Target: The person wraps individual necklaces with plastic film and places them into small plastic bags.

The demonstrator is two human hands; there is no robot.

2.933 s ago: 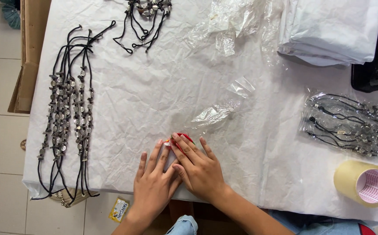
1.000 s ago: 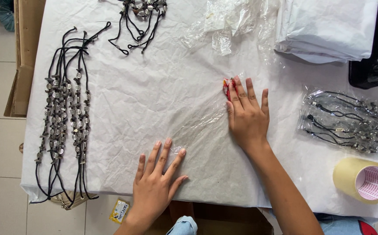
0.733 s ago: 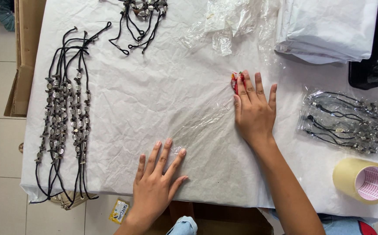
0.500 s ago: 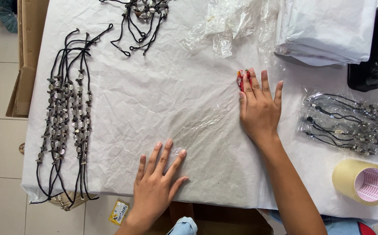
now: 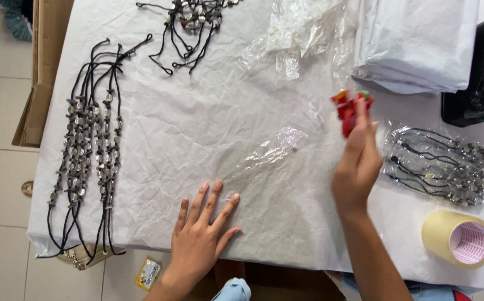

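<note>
While my left hand (image 5: 200,234) lies flat with its fingers spread wide on the crinkled white paper (image 5: 197,128) that covers the desk, close to the near edge, my right hand (image 5: 358,161) is lifted off the surface further toward the right side. It grips a small red object (image 5: 348,108) between the fingertips; the thing is blurred, with a touch of yellow and green at its top, and I cannot tell exactly what it is. It hangs above the paper, just in front of the folded stack of white sheets (image 5: 420,42) at the far right corner.

Under and just beyond my left fingertips lies a clear plastic sleeve (image 5: 264,153), stretched flat toward the middle of the desk. More crumpled clear plastic bags (image 5: 297,28) sit at the far edge, beside the white stack.

Along the left edge, a row of black cord necklaces with silver beads (image 5: 88,145) lies laid out lengthwise, the loops reaching past the near edge. Another tangled bunch of corded necklaces (image 5: 191,22) rests at the far edge, left of the plastic bags. Near the right edge, a bagged bundle of necklaces (image 5: 440,164) lies just beside my right hand, and a roll of pale tape (image 5: 458,238) stands at the near right corner. A black object (image 5: 479,72) sits at the right edge beyond the bagged bundle.
</note>
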